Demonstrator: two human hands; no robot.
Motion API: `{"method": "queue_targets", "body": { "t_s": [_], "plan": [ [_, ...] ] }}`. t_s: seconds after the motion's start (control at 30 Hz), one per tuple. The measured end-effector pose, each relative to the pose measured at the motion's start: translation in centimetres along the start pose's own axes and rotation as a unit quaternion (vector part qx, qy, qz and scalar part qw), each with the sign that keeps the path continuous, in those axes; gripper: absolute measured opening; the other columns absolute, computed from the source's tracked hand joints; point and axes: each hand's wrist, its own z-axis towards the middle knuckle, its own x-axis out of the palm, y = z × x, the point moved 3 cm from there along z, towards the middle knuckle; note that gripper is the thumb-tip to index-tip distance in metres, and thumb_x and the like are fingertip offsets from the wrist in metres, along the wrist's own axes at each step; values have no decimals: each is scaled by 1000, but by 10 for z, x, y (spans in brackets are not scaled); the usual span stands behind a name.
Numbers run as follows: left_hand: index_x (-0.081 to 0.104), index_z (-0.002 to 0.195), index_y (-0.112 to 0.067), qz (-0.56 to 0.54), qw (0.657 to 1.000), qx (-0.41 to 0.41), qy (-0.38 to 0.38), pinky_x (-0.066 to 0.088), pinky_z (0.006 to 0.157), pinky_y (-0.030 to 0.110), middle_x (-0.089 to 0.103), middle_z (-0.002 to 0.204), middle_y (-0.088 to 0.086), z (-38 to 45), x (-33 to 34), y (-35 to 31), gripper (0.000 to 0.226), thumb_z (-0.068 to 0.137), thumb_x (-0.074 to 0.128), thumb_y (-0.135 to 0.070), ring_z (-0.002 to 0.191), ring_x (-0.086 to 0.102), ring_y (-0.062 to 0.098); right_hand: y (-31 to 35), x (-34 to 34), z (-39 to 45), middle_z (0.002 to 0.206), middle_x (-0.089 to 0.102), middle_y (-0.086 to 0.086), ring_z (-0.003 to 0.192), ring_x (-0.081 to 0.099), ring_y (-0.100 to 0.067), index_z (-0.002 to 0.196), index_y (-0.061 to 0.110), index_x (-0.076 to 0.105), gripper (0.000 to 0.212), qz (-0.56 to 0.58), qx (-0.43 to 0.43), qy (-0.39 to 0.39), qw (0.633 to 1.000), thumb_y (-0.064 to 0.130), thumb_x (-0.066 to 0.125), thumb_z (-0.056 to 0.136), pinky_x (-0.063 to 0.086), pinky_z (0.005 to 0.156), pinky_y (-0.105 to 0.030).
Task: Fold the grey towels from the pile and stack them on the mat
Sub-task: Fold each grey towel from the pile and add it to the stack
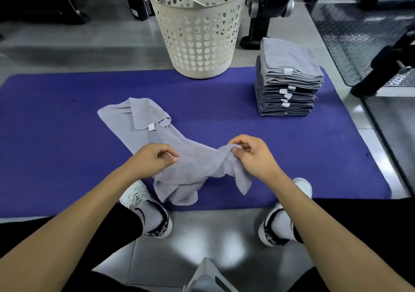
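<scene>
Left hand: the left hand [155,158] had its grip closed in a pinch on one upper edge of the crumpled light-grey terry towel [179,157], fingers curled round the cloth.
Right hand: the right hand [251,154] pinched the opposite edge, thumb and fingers curled over a bunched fold.
Towel: it hung between the two hands over the near part of the ribbed purple foam mat [67,134]; its far end lay flat on the mat, a corner turned over and showing a small white tag.
Stack: a tall stack of folded grey towels [288,78] stood on the mat's far right corner.
Basket: a cream plastic basket with heart-shaped holes [197,29] stood at the mat's far edge, left of the stack.
Feet: white sneakers [148,211] rested at the mat's near edge.
</scene>
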Motion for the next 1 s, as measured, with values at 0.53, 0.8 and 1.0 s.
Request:
{"method": "queue_targets", "body": {
  "t_s": [0.53,0.8,1.0],
  "plan": [
    [70,78,-21,-102,979,-150,-96,54,82,37,71,76,-2,74,1,96,16,88,63,-11,74,66,20,-22,40,76,91,72,5,84,67,-7,96,15,72,13,-72,80,43,993,8,63,90,52,72,-12],
    [68,82,-30,-50,991,-127,-15,46,71,20,70,81,-6,87,66,114,18,87,65,-13,74,63,8,-90,35,44,86,73,8,85,69,-8,89,22,72,14,-97,161,41,981,9,66,89,52,78,-16],
    [67,77,-28,0,991,-125,46,51,87,27,72,85,-5,69,114,124,16,85,70,-15,88,68,13,-128,45,17,89,74,3,87,69,-13,90,18,72,17,-109,199,63,972,3,63,88,53,82,-23]
  ]
}}
